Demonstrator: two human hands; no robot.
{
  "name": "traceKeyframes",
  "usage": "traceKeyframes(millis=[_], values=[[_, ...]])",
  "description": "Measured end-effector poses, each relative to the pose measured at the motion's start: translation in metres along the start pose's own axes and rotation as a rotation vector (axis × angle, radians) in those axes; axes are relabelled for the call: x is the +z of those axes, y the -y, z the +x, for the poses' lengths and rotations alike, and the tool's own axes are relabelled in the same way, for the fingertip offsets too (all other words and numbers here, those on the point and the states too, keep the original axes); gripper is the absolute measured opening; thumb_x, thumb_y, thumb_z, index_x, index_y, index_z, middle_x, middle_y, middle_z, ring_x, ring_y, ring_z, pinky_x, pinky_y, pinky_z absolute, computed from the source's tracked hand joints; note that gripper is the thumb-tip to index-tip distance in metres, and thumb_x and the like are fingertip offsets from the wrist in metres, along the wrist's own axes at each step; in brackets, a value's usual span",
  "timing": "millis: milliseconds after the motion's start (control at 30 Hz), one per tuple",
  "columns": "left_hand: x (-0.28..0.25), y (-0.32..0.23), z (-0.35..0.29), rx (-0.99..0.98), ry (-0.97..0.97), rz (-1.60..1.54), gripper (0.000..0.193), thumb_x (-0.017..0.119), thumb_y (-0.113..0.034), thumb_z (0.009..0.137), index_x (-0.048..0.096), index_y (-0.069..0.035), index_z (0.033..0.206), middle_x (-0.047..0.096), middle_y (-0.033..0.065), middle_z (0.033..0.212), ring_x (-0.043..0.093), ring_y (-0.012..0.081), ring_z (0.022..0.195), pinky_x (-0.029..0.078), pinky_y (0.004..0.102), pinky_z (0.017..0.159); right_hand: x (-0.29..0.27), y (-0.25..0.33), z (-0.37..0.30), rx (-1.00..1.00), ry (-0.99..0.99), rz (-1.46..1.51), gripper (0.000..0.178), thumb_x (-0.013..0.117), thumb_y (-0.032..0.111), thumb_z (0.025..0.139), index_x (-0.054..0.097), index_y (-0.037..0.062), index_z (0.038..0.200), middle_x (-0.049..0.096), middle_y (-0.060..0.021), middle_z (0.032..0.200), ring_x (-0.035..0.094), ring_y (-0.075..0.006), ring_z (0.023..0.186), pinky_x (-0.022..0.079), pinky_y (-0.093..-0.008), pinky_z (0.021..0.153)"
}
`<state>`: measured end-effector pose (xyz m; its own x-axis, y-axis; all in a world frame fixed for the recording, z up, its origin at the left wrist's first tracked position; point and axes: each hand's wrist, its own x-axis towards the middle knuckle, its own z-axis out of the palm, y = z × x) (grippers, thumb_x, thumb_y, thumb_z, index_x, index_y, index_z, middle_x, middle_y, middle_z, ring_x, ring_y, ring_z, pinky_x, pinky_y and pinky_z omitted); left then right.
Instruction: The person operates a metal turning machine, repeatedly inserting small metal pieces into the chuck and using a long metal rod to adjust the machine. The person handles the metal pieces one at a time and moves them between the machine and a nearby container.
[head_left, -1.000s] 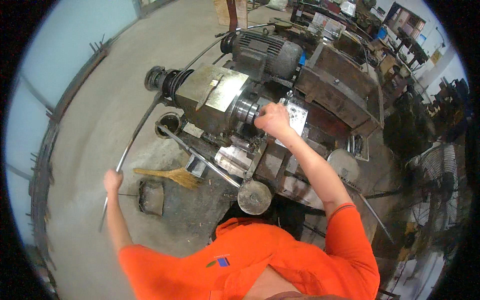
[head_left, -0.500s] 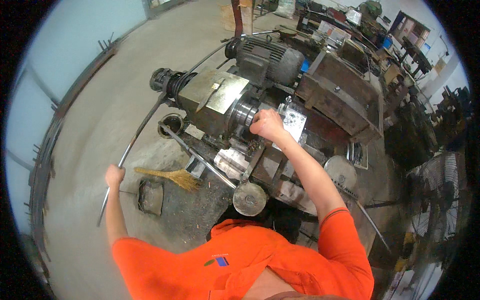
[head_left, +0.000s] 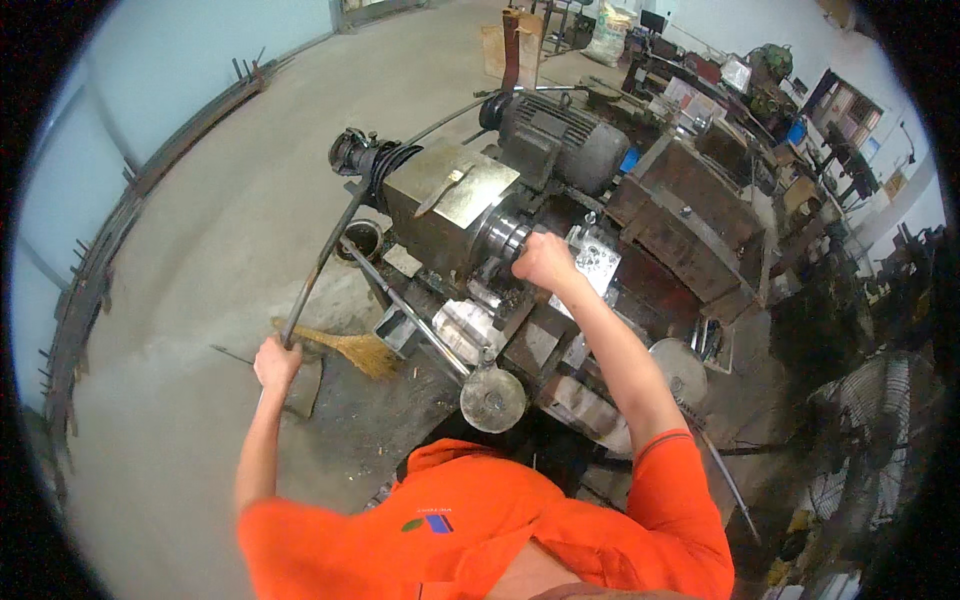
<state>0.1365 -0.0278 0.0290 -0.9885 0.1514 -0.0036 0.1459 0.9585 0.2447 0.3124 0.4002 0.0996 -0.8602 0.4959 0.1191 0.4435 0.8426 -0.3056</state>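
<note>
My left hand [head_left: 278, 365] is closed around the lower part of a long metal lever [head_left: 322, 265]. The lever runs up to the left end of a lathe-like machine's headstock [head_left: 440, 190]. At the headstock's right side, my right hand [head_left: 546, 262] is closed with curled fingers just by the shiny round spindle nose [head_left: 505, 236]. Whatever those fingers grip is hidden behind the hand. Beside that hand, a bright metal block [head_left: 597, 264] sits on the carriage. Below it are a round handwheel [head_left: 493, 400] and a slanting steel bar [head_left: 405, 308].
A grey electric motor [head_left: 565, 140] stands behind the headstock, with a rusty metal housing [head_left: 690, 210] to its right. On the floor at left lie a straw broom [head_left: 360, 350] and a pan-like piece. A fan [head_left: 870, 420] stands at right. Metal rods line the left wall.
My left hand has swung the lever a little to the right, toward the machine. My right hand stays by the spindle. The whole view has shifted slightly.
</note>
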Motion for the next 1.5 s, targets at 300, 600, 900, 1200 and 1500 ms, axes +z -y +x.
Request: traceKeyframes(millis=[300, 600, 900, 1200, 1500], values=[[-0.034, -0.025, 0.051, 0.504, 0.247, -0.02, 0.03, 0.067, -0.027, 0.069, 0.059, 0.0, 0.078, 0.062, 0.0175, 0.069, 0.061, 0.0321, 0.064, 0.048, 0.0386, 0.061, -0.111, -0.113, -0.036, 0.266, -0.273, -0.002, 0.031, 0.059, 0.022, 0.06, 0.07, 0.0081, 0.085, 0.064, -0.0189, 0.085, 0.062, -0.0327, 0.084, 0.049, -0.0366, 0.076], [0.033, -0.059, 0.115, 0.409, 0.363, -0.554, 0.023, 0.063, -0.013, 0.075, 0.055, 0.005, 0.088, 0.056, 0.0099, 0.06, 0.056, 0.0202, 0.047, 0.047, 0.0327, 0.047, -0.161, -0.24, -0.049, 0.668, -0.439, -0.177, 0.042, 0.06, 0.027, 0.063, 0.067, 0.0136, 0.102, 0.063, -0.0149, 0.103, 0.059, -0.0306, 0.097, 0.047, -0.0352, 0.086], [0.042, -0.039, 0.12, 0.375, 0.342, -0.824, 0.029, 0.067, -0.025, 0.08, 0.055, 0.0, 0.088, 0.048, 0.002, 0.056, 0.044, 0.0103, 0.046, 0.042, 0.0273, 0.045, -0.163, -0.21, -0.222, 0.499, -0.622, 0.167, 0.038, 0.06, 0.023, 0.061, 0.067, 0.0059, 0.094, 0.065, -0.0132, 0.082, 0.062, -0.0217, 0.077, 0.048, -0.0313, 0.071], [0.052, -0.043, 0.141, 0.2, 0.57, -0.801, 0.032, 0.066, -0.027, 0.081, 0.056, 0.001, 0.094, 0.049, 0.0035, 0.06, 0.046, 0.014, 0.048, 0.045, 0.0282, 0.049, -0.068, -0.2, -0.592, 1.404, -0.505, -0.052, 0.029, 0.061, 0.026, 0.064, 0.069, 0.0062, 0.084, 0.065, -0.0168, 0.087, 0.063, -0.0314, 0.084, 0.05, -0.0374, 0.078], [0.042, -0.038, 0.131, 0.218, 0.507, -0.786, 0.036, 0.066, -0.028, 0.081, 0.055, 0.002, 0.096, 0.051, 0.0052, 0.061, 0.047, 0.0149, 0.049, 0.045, 0.0286, 0.051, 0.024, -0.204, -0.588, 1.614, 0.095, -0.113, 0.035, 0.057, 0.026, 0.067, 0.066, 0.0019, 0.09, 0.062, -0.0212, 0.098, 0.06, -0.0308, 0.095, 0.047, -0.0377, 0.086]])
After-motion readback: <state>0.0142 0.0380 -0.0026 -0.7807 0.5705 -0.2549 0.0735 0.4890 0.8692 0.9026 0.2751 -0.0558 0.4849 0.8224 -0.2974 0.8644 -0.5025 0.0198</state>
